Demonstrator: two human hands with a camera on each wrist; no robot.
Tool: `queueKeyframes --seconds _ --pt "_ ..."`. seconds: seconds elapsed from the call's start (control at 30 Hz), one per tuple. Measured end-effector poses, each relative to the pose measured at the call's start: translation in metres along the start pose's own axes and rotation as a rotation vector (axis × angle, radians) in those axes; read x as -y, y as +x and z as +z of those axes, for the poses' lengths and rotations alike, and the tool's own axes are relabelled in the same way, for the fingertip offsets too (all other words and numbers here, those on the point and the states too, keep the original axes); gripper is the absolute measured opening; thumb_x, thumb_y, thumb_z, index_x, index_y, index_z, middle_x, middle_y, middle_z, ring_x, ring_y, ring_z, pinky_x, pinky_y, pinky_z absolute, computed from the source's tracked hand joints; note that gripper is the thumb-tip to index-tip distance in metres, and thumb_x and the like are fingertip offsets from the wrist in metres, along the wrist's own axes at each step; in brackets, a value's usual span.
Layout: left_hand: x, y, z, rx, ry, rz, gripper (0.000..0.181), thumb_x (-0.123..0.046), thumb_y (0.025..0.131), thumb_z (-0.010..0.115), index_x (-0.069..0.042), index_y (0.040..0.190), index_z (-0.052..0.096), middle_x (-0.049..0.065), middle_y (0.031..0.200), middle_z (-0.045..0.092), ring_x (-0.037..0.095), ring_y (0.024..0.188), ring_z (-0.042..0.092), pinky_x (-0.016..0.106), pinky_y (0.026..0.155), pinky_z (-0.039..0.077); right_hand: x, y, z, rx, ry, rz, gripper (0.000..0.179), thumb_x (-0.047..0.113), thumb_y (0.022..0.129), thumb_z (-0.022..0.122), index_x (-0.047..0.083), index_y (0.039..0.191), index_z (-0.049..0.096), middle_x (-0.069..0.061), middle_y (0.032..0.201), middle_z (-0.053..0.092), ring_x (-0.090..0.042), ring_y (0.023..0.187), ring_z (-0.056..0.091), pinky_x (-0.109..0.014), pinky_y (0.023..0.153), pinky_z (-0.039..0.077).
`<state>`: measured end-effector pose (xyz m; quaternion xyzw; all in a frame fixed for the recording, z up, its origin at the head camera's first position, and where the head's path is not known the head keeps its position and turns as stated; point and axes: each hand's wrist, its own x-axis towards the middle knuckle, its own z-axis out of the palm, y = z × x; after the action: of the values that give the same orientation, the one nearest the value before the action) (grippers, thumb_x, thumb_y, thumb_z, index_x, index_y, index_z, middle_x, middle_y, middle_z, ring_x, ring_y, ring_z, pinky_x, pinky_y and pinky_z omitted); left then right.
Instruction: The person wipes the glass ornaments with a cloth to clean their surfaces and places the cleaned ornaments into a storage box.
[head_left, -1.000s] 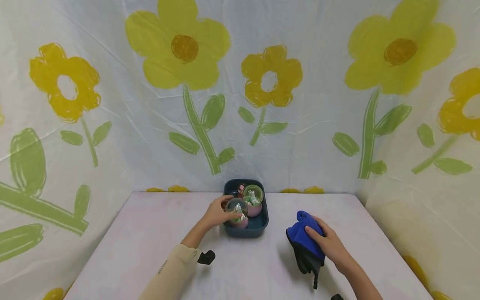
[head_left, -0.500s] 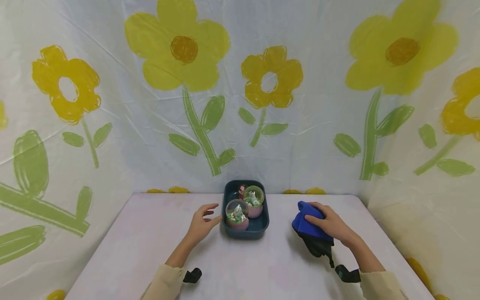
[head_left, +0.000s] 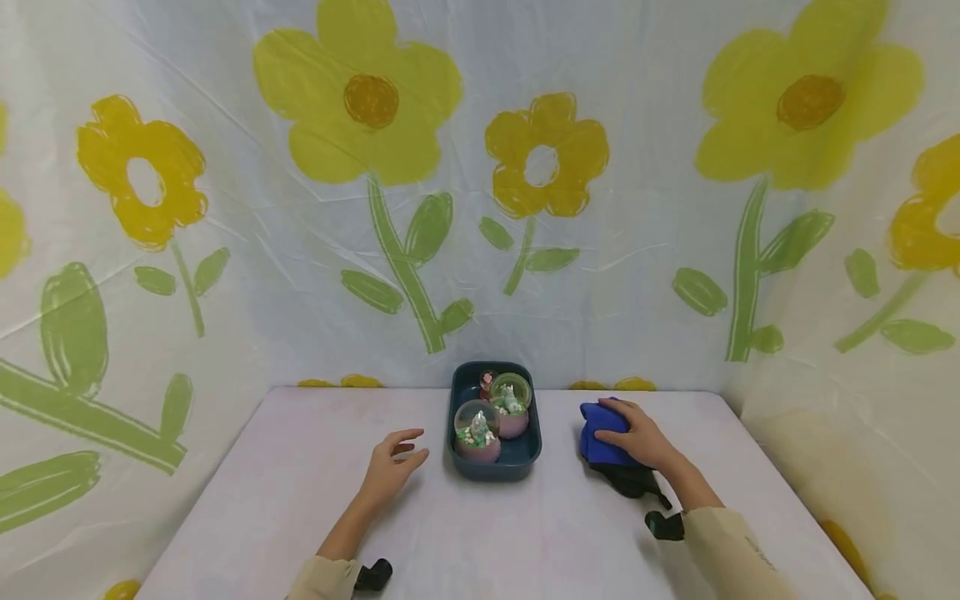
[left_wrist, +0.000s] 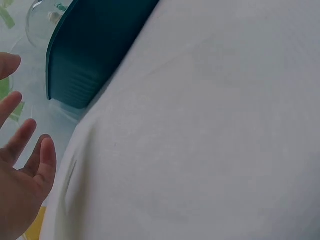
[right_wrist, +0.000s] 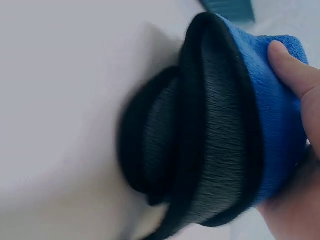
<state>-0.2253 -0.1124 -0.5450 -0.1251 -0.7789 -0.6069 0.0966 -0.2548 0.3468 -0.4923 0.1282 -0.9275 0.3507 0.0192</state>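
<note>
In the head view my right hand (head_left: 637, 435) grips a folded blue-and-grey cloth (head_left: 606, 423) to the right of the dark teal bin (head_left: 534, 454). The right wrist view shows the thumb pressed on the blue side of the cloth (right_wrist: 272, 110); its grey folds with black edging hang towards the table. My left hand (head_left: 386, 473) holds nothing, its fingers loosely bent, left of the bin and apart from it. Inside the bin stand two snow globes with pink bases, a front one (head_left: 477, 437) and a rear one (head_left: 513, 408), plus a small reddish item (head_left: 487, 382) behind them.
The pale table (head_left: 480, 542) runs back to a hanging sheet (head_left: 615, 333) printed with yellow flowers. Black wrist-camera mounts (head_left: 373, 575) stick out beside both sleeves.
My left hand has let go of the front snow globe and drawn back to the left and nearer. The right hand has moved the cloth farther back and lower towards the table.
</note>
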Motion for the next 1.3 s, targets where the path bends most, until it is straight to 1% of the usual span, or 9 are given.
queueKeyframes --seconds 0.27,0.4,0.5,0.6,0.7,0.8,1.0,1.2,1.3 --pt "-0.035 -0.014 -0.008 0.029 0.003 -0.067 0.039 -0.007 0.09 0.068 0.007 0.126 0.058 0.024 0.129 0.055 0.049 0.116 0.05 0.052 0.093 0.045 -0.002 0.016 0.026 -0.027 -0.033 0.031 0.082 0.044 0.089 0.068 0.007 0.152 0.03 -0.03 0.152 0.022 -0.056 0.132 0.027 -0.068 0.1 0.028" --pt "-0.025 -0.014 -0.007 0.026 -0.006 -0.061 0.038 -0.006 0.09 0.069 0.007 0.125 0.059 0.024 0.128 0.056 0.049 0.116 0.05 0.053 0.092 0.046 0.004 0.019 0.037 -0.027 -0.081 0.068 0.086 0.046 0.089 0.067 0.008 0.153 0.024 -0.031 0.153 0.019 -0.055 0.133 0.025 -0.069 0.1 0.026" --pt "-0.013 -0.012 -0.005 0.016 -0.004 -0.069 0.038 -0.008 0.09 0.069 0.003 0.125 0.06 0.021 0.129 0.056 0.047 0.116 0.051 0.052 0.093 0.046 0.009 0.019 0.044 -0.076 -0.13 0.072 0.085 0.042 0.09 0.067 0.005 0.152 0.024 -0.033 0.15 0.022 -0.055 0.13 0.031 -0.067 0.1 0.029" --pt "-0.003 -0.01 -0.005 -0.005 0.019 -0.076 0.036 -0.012 0.089 0.071 -0.002 0.123 0.063 0.015 0.128 0.058 0.042 0.116 0.053 0.048 0.091 0.047 0.015 0.017 0.051 -0.169 -0.244 0.08 0.078 0.04 0.089 0.07 0.002 0.147 0.033 -0.035 0.145 0.028 -0.058 0.122 0.038 -0.067 0.095 0.035" --pt "-0.002 -0.011 -0.005 -0.011 0.046 -0.062 0.036 -0.015 0.088 0.073 -0.005 0.121 0.065 0.009 0.126 0.059 0.039 0.115 0.055 0.045 0.09 0.049 0.023 0.013 0.058 -0.235 -0.37 0.133 0.069 0.042 0.089 0.069 0.002 0.139 0.045 -0.036 0.139 0.034 -0.06 0.115 0.042 -0.069 0.089 0.038" --pt "-0.005 -0.012 -0.005 -0.001 0.051 -0.037 0.034 -0.017 0.087 0.075 -0.009 0.119 0.067 0.006 0.124 0.059 0.038 0.113 0.055 0.044 0.089 0.049 0.031 0.009 0.065 -0.199 -0.434 0.19 0.073 0.051 0.088 0.065 0.002 0.138 0.048 -0.036 0.138 0.036 -0.062 0.116 0.039 -0.072 0.088 0.036" --pt "-0.009 -0.014 -0.003 0.026 0.049 -0.018 0.034 -0.017 0.087 0.074 -0.007 0.119 0.066 0.007 0.123 0.06 0.04 0.113 0.055 0.042 0.088 0.05 0.028 0.006 0.074 -0.093 -0.386 0.238 0.098 0.069 0.077 0.064 0.003 0.146 0.038 -0.035 0.144 0.03 -0.063 0.126 0.028 -0.074 0.097 0.024" --pt "-0.01 -0.016 -0.006 0.027 0.065 -0.044 0.033 -0.016 0.087 0.074 -0.007 0.118 0.066 0.007 0.123 0.06 0.039 0.113 0.055 0.046 0.089 0.049 0.005 0.011 0.066 -0.058 -0.33 0.217 0.081 0.052 0.086 0.063 0.012 0.15 0.033 -0.035 0.147 0.026 -0.069 0.126 0.017 -0.078 0.095 0.018" --pt "-0.011 -0.015 -0.007 0.008 0.072 -0.058 0.035 -0.019 0.087 0.074 -0.006 0.119 0.066 0.006 0.124 0.058 0.039 0.115 0.054 0.049 0.091 0.047 0.002 0.011 0.059 -0.084 -0.339 0.175 0.074 0.042 0.088 0.065 0.014 0.15 0.037 -0.036 0.145 0.028 -0.071 0.126 0.014 -0.08 0.093 0.016"
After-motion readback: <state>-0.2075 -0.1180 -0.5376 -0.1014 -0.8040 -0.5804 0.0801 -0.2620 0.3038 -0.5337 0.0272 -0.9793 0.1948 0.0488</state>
